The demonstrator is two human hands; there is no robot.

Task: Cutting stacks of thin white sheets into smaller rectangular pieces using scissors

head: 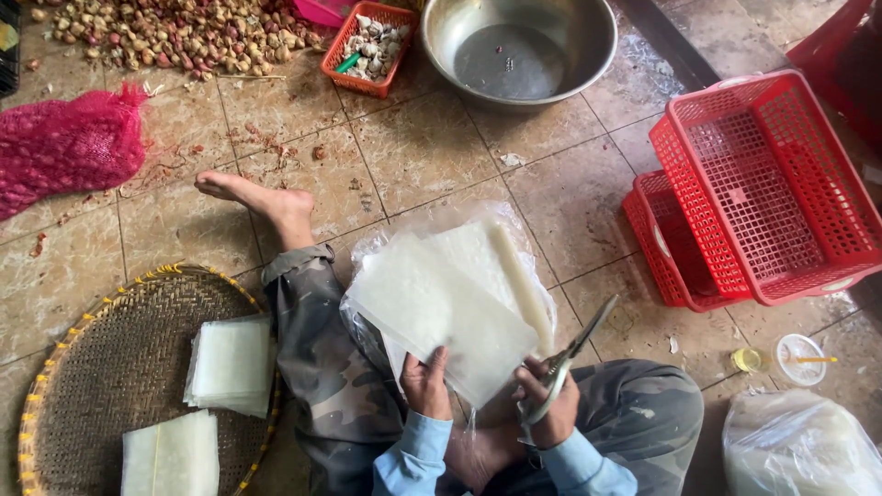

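White wrapper sheets (441, 308) in both hands (428, 384).

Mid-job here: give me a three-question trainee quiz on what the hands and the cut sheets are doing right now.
1. True or false: the right hand holds scissors.
2. What does the left hand grip?
A. a red basket
B. a stack of translucent white sheets
C. the metal bowl
3. Fill in: two piles of cut sheets lie on the round woven ____ to the person's left.

Key
1. True; the blades point up and away from the body.
2. B; it grips the stack's near edge, thumb on top.
3. tray.
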